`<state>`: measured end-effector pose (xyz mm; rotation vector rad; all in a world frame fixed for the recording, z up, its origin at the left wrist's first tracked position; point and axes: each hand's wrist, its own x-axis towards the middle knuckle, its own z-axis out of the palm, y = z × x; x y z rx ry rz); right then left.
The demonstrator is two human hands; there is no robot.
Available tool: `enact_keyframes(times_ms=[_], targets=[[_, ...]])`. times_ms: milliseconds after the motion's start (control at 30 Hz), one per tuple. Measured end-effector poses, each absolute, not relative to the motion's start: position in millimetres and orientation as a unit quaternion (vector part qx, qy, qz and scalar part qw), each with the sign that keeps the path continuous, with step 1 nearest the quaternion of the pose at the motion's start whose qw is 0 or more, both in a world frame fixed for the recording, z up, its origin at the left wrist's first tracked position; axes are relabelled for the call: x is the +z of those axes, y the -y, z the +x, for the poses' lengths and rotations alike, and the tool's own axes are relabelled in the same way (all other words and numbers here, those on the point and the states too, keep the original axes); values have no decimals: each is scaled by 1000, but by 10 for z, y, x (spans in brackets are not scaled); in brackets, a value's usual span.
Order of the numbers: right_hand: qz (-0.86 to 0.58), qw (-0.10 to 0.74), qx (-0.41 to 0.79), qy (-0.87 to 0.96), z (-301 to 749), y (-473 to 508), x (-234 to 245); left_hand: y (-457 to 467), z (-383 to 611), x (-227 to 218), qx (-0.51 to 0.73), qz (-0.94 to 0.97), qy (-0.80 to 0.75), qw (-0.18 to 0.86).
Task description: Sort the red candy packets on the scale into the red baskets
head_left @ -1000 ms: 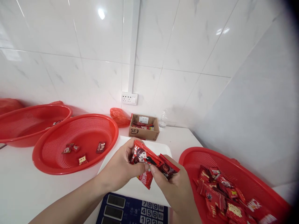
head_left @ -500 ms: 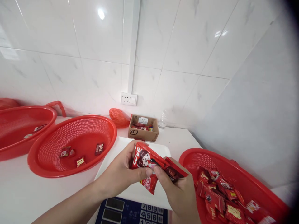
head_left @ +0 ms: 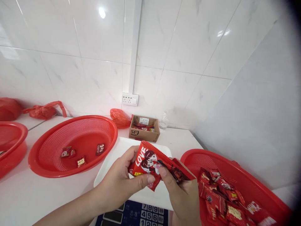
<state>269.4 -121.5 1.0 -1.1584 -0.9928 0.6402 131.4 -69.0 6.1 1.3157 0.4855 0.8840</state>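
In the head view, my left hand is closed on a red snack packet printed with "LOVE" and cartoon figures. Its thumb presses on the packet's lower front. My right hand grips the same packet's right side with its thumb. Another dark red packet sits in my right hand, partly overlapped; how many pieces lie there is hidden. Both hands are over the white tray of a weighing scale. The scale's blue keypad panel shows below my wrists.
At right, a red basket holds many wrapped snacks. A red sieve basket at left has several small packets, with another red basket beyond it. A cardboard box, red plastic bags and a clear plastic item stand by the wall.
The "LOVE" packet has turned slightly and its printed front shows more fully. The far-left basket has moved left and nearer, uncovering a tied red bag behind it.
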Motion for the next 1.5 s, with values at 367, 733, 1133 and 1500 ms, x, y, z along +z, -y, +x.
enact_keyframes(times_ms=[367, 733, 1133, 1500], targets=[[-430, 731, 158, 506, 2822, 1073, -169, 719, 1256, 43, 413, 554, -195, 696], [-487, 722, 148, 468, 2930, 1162, -132, 732, 1195, 77, 421, 612, -317, 590], [-480, 728, 245, 423, 2904, 1285, -66, 778, 1134, 174, 489, 612, -247, 570], [-475, 743, 234, 409, 2809, 1338, 18, 826, 1132, 140, 475, 659, -252, 526]])
